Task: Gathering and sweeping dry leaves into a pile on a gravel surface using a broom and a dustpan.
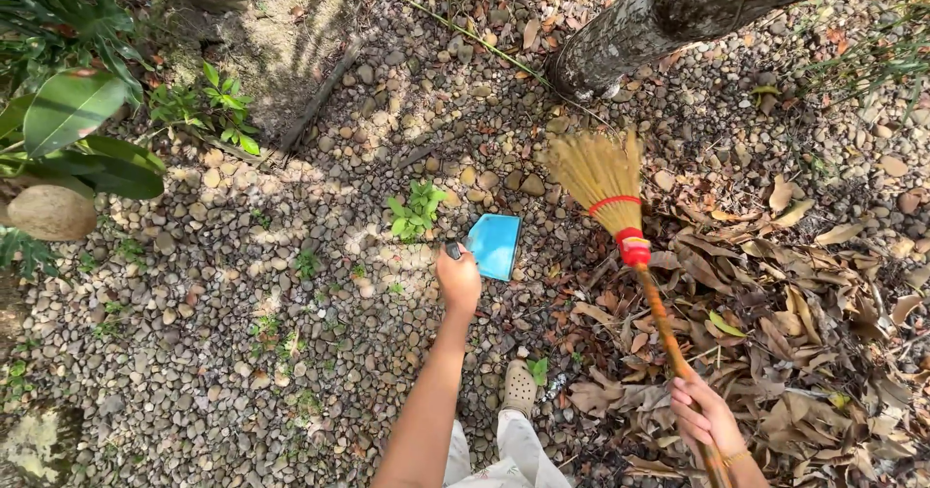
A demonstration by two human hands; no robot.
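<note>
My left hand (pixel 458 280) grips the dark handle of a blue dustpan (pixel 495 246), which is held out low over the pebble ground. My right hand (pixel 705 417) is closed around the orange-wrapped stick of a straw broom (pixel 603 176) with red bindings. The broom's bristle head points away from me, close to the base of a tree trunk (pixel 668 8). The dustpan lies just left of the broom head, apart from it. My foot in a pale clog (pixel 520 387) shows below the left arm.
Dry brown leaves (pixel 775 323) pile thickly on the right side. Grey pebbles (pixel 223 333) cover the ground at left, with small green weeds (pixel 417 210). Broad-leaved plants (pixel 73 120) and a round stone (pixel 50 213) stand at the far left.
</note>
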